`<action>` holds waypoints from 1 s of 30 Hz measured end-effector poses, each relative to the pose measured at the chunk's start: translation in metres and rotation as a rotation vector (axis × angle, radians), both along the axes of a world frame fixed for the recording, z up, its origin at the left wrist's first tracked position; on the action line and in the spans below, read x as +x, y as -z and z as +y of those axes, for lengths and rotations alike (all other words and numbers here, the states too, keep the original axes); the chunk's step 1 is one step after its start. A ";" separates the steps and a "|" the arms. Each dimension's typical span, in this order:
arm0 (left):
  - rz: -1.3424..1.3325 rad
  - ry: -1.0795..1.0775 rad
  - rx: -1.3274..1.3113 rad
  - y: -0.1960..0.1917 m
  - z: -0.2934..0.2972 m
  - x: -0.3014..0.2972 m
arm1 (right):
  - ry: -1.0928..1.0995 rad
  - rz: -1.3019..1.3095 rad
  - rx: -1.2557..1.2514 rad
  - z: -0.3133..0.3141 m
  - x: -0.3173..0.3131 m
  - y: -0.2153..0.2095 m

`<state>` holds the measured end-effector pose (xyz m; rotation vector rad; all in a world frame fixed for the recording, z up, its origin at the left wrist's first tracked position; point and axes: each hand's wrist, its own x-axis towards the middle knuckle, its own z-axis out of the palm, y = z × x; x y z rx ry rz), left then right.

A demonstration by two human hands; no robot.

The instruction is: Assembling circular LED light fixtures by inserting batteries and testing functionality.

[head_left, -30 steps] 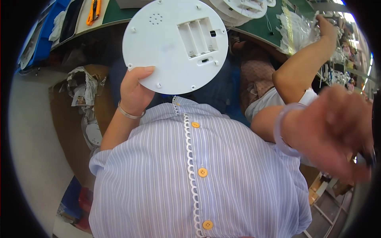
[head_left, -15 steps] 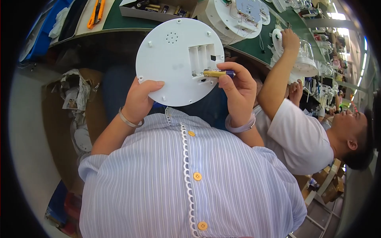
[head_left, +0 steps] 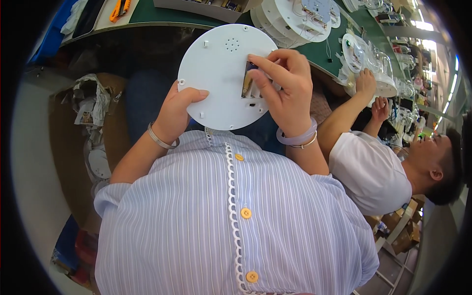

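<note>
White disc (head_left: 216, 73): one battery (head_left: 246, 86) is lying in the compartment's (head_left: 254, 92) leftmost slot.
I am clasping the disc's lower-left edge, just before the desk (head_left: 319, 54), in the left hand (head_left: 179, 105); the right hand (head_left: 289, 91) is touching the battery, grip narrow, whether pinching or only pressing I cannot tell. For sound seating, I am judging that polarity wants checking and both ends want pressing level, disc braced. The green desk is carrying a box (head_left: 206, 11) of batteries (head_left: 231, 5), an orange cutter (head_left: 119, 10) and stacked white housings (head_left: 270, 27); a co-worker (head_left: 368, 172) is working at right.
</note>
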<state>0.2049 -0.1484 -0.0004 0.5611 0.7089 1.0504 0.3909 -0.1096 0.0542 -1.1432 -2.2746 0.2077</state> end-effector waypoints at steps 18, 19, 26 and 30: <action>0.055 -0.027 0.203 -0.001 0.004 -0.032 | -0.018 0.682 -0.931 0.008 -0.019 0.005; 0.057 -0.015 0.205 -0.001 0.004 -0.035 | -0.023 0.680 -0.925 0.008 -0.020 0.006; 0.045 -0.046 0.197 -0.002 0.006 -0.050 | -0.014 0.692 -0.967 0.013 -0.039 0.019; 0.078 -0.061 0.139 0.001 0.007 -0.063 | -0.108 0.600 -0.874 0.019 -0.049 0.019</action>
